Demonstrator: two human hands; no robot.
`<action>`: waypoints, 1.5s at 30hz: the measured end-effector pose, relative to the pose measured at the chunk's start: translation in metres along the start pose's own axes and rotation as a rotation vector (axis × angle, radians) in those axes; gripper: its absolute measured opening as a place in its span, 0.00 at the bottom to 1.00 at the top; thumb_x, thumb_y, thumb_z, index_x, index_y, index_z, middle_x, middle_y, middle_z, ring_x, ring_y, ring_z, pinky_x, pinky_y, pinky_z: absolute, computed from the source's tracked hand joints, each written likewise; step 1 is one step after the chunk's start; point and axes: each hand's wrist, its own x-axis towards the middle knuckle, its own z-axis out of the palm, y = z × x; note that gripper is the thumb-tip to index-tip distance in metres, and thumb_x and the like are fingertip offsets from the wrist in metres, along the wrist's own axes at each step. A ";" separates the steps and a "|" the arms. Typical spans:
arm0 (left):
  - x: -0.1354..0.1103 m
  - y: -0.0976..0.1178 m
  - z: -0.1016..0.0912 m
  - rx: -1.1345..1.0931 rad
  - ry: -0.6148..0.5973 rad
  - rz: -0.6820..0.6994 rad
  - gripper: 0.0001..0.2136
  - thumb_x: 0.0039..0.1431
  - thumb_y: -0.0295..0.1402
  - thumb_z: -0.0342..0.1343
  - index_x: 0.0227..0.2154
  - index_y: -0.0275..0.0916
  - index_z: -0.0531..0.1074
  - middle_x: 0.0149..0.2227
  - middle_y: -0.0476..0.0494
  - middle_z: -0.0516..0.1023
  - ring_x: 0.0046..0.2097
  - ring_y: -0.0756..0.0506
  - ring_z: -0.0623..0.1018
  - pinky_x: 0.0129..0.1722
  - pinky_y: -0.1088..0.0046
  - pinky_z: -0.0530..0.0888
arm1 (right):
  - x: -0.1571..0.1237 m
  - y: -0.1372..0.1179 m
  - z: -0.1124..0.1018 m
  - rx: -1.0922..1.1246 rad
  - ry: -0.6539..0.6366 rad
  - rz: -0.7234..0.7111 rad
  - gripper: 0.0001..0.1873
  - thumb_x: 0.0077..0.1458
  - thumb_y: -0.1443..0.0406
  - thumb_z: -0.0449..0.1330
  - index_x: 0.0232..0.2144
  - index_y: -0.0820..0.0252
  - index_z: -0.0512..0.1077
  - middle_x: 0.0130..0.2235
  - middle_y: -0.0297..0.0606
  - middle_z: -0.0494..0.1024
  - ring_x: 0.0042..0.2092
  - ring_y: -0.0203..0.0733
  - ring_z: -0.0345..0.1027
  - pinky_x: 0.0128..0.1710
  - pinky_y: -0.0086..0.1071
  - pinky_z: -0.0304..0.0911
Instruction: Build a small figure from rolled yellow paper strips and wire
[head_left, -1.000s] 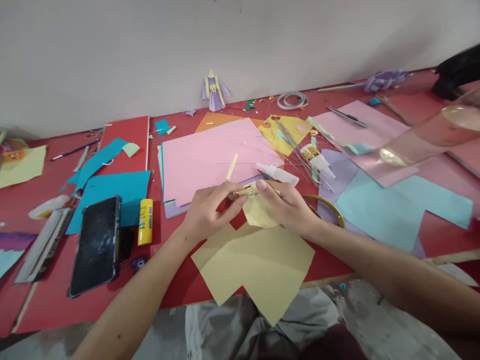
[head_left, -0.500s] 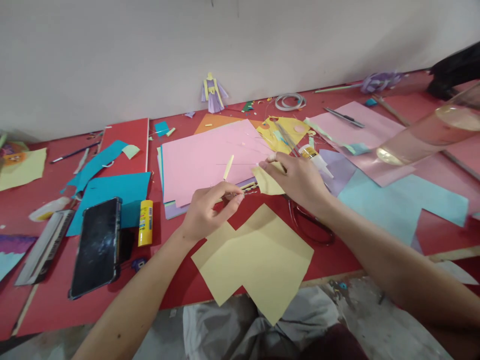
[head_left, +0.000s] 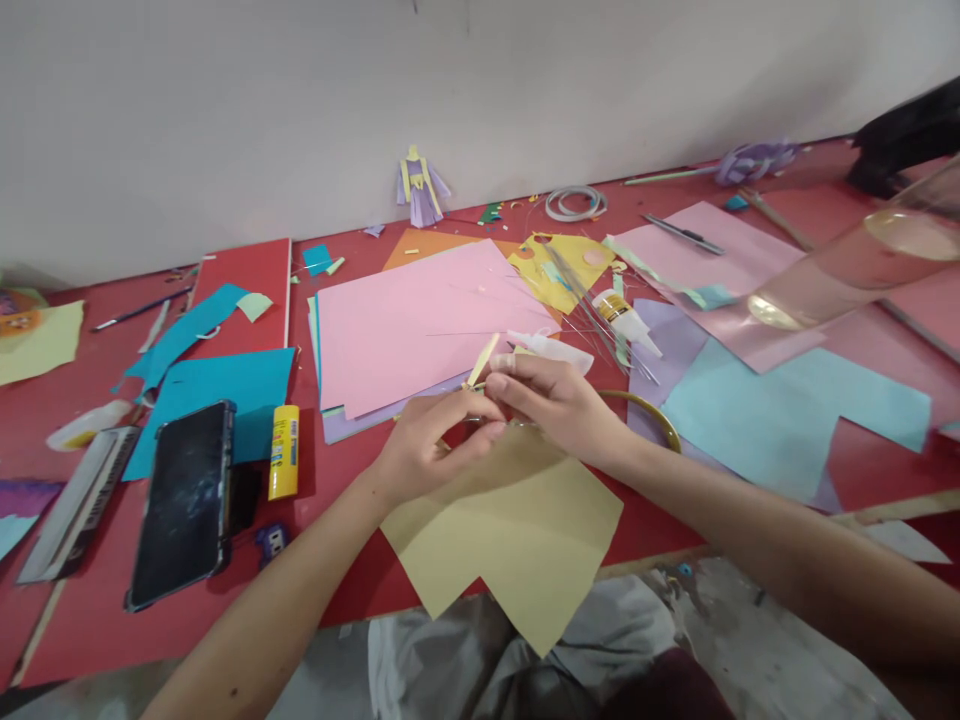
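My left hand is closed in a pinch, with a small cream paper strip sticking up just beyond its fingertips. Fingertips of my right hand press together right beside it, almost meeting the left; whatever they hold is hidden. Under both hands lies a notched pale yellow paper sheet, overhanging the table's front edge. A white nozzle bottle lies just behind my right hand. From beneath the right wrist curves a yellowish band, partly covered.
A pink paper stack lies behind the hands. To the left are a phone, a yellow glue stick and blue paper. Rightward lie a glue bottle, thin wires, light-blue paper and a clear bottle.
My right hand has moved left and nearer to me, up against the left hand. The small yellow paper it held has dropped from sight. The white nozzle bottle now shows behind it.
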 end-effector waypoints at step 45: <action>0.000 -0.005 -0.004 -0.111 -0.190 -0.095 0.06 0.64 0.33 0.54 0.42 0.42 0.73 0.39 0.46 0.82 0.39 0.48 0.81 0.40 0.74 0.76 | 0.003 0.003 -0.004 0.273 0.008 0.186 0.18 0.55 0.53 0.62 0.24 0.62 0.70 0.21 0.29 0.67 0.24 0.29 0.58 0.21 0.26 0.51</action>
